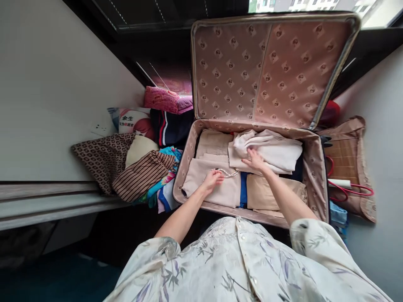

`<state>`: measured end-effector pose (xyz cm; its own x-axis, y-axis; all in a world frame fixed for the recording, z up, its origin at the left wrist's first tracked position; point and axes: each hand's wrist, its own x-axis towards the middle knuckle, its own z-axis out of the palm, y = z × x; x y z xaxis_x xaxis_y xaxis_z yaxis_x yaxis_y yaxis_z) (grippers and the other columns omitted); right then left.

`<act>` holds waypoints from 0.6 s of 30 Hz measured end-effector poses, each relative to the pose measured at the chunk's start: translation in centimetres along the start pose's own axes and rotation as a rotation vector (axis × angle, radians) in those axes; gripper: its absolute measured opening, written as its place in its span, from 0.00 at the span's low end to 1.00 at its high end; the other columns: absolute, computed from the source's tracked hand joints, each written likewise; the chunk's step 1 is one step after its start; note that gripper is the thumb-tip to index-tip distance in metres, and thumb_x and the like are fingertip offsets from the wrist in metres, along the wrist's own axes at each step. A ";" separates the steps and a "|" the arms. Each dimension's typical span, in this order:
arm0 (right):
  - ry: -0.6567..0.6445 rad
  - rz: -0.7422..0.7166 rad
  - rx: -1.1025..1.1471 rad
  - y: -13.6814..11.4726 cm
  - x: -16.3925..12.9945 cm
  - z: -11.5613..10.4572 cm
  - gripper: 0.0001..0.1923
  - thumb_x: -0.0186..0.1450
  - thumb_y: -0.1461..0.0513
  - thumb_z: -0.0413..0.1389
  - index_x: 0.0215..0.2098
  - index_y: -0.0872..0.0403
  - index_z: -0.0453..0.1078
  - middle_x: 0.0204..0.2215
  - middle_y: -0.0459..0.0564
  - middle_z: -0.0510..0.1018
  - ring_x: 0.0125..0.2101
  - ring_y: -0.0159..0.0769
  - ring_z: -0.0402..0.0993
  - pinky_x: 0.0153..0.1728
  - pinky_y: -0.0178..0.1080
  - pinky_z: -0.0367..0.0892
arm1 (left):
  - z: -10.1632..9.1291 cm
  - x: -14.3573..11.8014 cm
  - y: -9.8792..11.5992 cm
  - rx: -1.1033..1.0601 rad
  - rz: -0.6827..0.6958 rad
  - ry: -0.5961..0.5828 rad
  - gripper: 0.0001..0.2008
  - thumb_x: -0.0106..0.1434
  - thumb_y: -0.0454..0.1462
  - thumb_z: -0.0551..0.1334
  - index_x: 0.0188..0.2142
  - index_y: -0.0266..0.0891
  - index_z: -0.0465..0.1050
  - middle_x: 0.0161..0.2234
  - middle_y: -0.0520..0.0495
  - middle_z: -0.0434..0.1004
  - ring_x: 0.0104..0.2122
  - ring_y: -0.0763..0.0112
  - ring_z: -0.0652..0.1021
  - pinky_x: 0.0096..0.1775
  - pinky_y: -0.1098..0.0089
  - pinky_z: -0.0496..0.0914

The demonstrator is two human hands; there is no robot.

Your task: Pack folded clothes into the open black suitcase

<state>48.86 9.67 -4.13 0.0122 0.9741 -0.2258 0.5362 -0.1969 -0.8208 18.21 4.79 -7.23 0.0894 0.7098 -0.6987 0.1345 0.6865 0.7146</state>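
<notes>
An open suitcase (pixel 317 176) with a patterned pink-brown lining lies in front of me, packed with folded clothes. My left hand (pixel 213 180) pinches a twisted light cord (pixel 229 173) over a folded beige garment (pixel 225 195) at the front left. At the back right, my right hand (pixel 254 160) rests with fingers apart on a loosely folded off-white garment (pixel 277 151). Tan folded clothing (pixel 262 193) fills the front right, and another beige piece (pixel 214 142) lies at the back left. A strip of blue cloth (pixel 243 188) shows between the front stacks.
The raised suitcase lid (pixel 264 71) stands against the window side. To the left is a pile with a striped cloth (pixel 143 176), a patterned brown cloth (pixel 105 159) and a pink cushion (pixel 160 100). On the right, a brown mat (pixel 346 147) lies near a red cord (pixel 362 191).
</notes>
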 end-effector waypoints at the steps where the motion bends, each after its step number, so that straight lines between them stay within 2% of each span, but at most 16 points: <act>1: -0.026 0.002 -0.040 0.1 0.4 1.9 0.23 0.72 0.52 0.59 0.60 0.55 0.69 0.58 0.55 0.73 0.53 0.43 0.74 0.53 0.52 0.73 | -1.7 0.3 0.0 0.142 0.078 0.076 0.14 0.63 0.38 0.67 0.47 0.36 0.74 0.52 0.32 0.79 0.55 0.51 0.78 0.55 0.54 0.73; 3: -0.036 0.016 -0.078 0.2 1.0 4.7 0.25 0.71 0.50 0.59 0.61 0.54 0.68 0.60 0.58 0.71 0.58 0.50 0.69 0.58 0.57 0.68 | -4.8 1.4 0.4 0.437 0.261 0.168 0.25 0.57 0.33 0.71 0.55 0.35 0.73 0.63 0.31 0.69 0.66 0.44 0.67 0.66 0.50 0.62; 4: -0.041 0.022 -0.099 0.3 1.1 5.6 0.27 0.70 0.49 0.59 0.62 0.53 0.68 0.62 0.60 0.69 0.61 0.55 0.65 0.61 0.60 0.64 | -6.1 2.1 0.8 0.598 0.354 0.171 0.32 0.55 0.31 0.72 0.59 0.35 0.70 0.68 0.30 0.62 0.70 0.43 0.60 0.69 0.50 0.55; 6: -0.023 0.021 -0.180 0.4 0.8 7.1 0.30 0.69 0.48 0.58 0.64 0.52 0.65 0.65 0.64 0.66 0.66 0.63 0.56 0.63 0.67 0.54 | -7.7 3.9 1.8 0.945 0.491 0.105 0.44 0.51 0.30 0.74 0.67 0.34 0.62 0.73 0.30 0.53 0.73 0.43 0.51 0.71 0.49 0.45; 8: 0.044 -0.006 -0.311 0.7 -0.5 8.4 0.30 0.70 0.49 0.55 0.66 0.53 0.63 0.66 0.66 0.64 0.66 0.65 0.54 0.63 0.69 0.51 | -8.1 5.8 2.9 1.175 0.512 -0.005 0.52 0.50 0.31 0.76 0.71 0.35 0.55 0.73 0.30 0.51 0.74 0.43 0.49 0.71 0.49 0.43; 10: 0.115 -0.054 -0.407 1.4 -2.9 10.2 0.29 0.70 0.52 0.52 0.65 0.54 0.63 0.63 0.67 0.67 0.62 0.62 0.60 0.60 0.65 0.58 | -7.5 7.3 3.9 1.312 0.491 -0.067 0.55 0.50 0.34 0.77 0.72 0.36 0.52 0.72 0.30 0.55 0.72 0.43 0.54 0.70 0.49 0.46; 12: 0.124 -0.090 -0.373 2.5 -6.2 12.4 0.27 0.68 0.55 0.51 0.64 0.55 0.64 0.57 0.65 0.72 0.56 0.57 0.67 0.57 0.59 0.65 | -6.7 8.0 4.7 1.378 0.476 -0.075 0.50 0.52 0.38 0.76 0.71 0.38 0.56 0.68 0.31 0.63 0.68 0.42 0.61 0.68 0.50 0.51; 14: 0.078 -0.073 -0.261 3.5 -9.5 14.4 0.28 0.66 0.56 0.52 0.63 0.55 0.64 0.51 0.62 0.75 0.49 0.51 0.72 0.52 0.54 0.70 | -6.2 7.5 5.2 1.406 0.501 -0.075 0.37 0.58 0.41 0.73 0.65 0.41 0.66 0.61 0.34 0.71 0.63 0.43 0.67 0.65 0.50 0.55; 16: 0.038 -0.009 -0.164 4.3 -12.2 15.8 0.30 0.64 0.56 0.53 0.63 0.54 0.63 0.48 0.60 0.76 0.46 0.49 0.74 0.50 0.53 0.73 | -5.9 5.7 5.1 1.439 0.592 -0.103 0.20 0.65 0.41 0.67 0.56 0.41 0.74 0.53 0.37 0.76 0.58 0.46 0.70 0.61 0.51 0.58; 18: 0.047 0.036 -0.118 4.7 -13.6 16.3 0.33 0.63 0.55 0.55 0.64 0.54 0.62 0.49 0.61 0.75 0.47 0.50 0.74 0.50 0.54 0.73 | -5.9 3.0 4.2 1.499 0.719 -0.151 0.11 0.69 0.35 0.60 0.49 0.40 0.77 0.48 0.37 0.77 0.53 0.49 0.71 0.56 0.53 0.62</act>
<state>37.44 -6.28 -13.48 0.0715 0.9714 -0.2265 0.6306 -0.2200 -0.7443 13.20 10.69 -6.11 0.6240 0.7105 -0.3253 0.7814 -0.5630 0.2692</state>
